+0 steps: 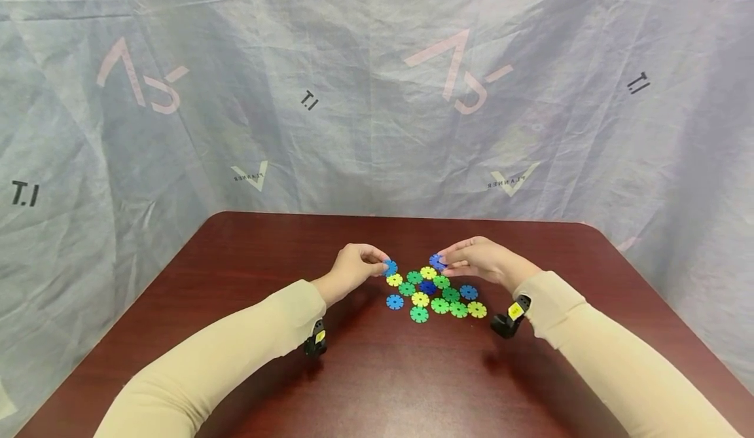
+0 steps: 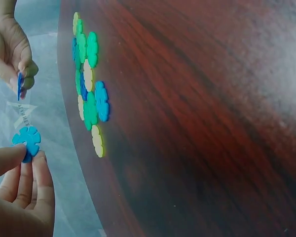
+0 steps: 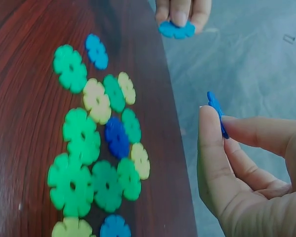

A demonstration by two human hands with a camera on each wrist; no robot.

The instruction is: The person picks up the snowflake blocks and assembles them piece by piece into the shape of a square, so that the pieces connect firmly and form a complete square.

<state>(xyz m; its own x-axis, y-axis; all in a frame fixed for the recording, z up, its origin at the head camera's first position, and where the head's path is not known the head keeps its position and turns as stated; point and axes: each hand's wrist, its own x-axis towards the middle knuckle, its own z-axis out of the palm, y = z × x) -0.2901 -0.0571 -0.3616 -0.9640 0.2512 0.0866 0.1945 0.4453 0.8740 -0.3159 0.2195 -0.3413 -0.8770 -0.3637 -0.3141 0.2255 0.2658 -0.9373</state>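
My left hand (image 1: 353, 266) pinches a light blue notched plastic disc (image 2: 27, 143) between thumb and fingers, held up off the table. Across from it, my right hand (image 1: 484, 261) pinches a darker blue notched disc (image 3: 216, 114) between thumb and fingertips, also raised. Between and below the hands lies a loose cluster of flower-like discs. It includes a yellow disc (image 3: 96, 101), a green disc (image 3: 81, 136), a dark blue disc (image 3: 117, 138) and a light blue disc (image 2: 101, 101). In the right wrist view the left hand's palm is out of frame.
The discs lie on a dark red-brown wooden table (image 1: 377, 379) with rounded far corners. Behind its far edge hangs a grey printed cloth (image 1: 365, 97). A black wrist camera (image 1: 511, 317) sits under the right wrist, and another wrist camera (image 1: 316, 338) under the left.
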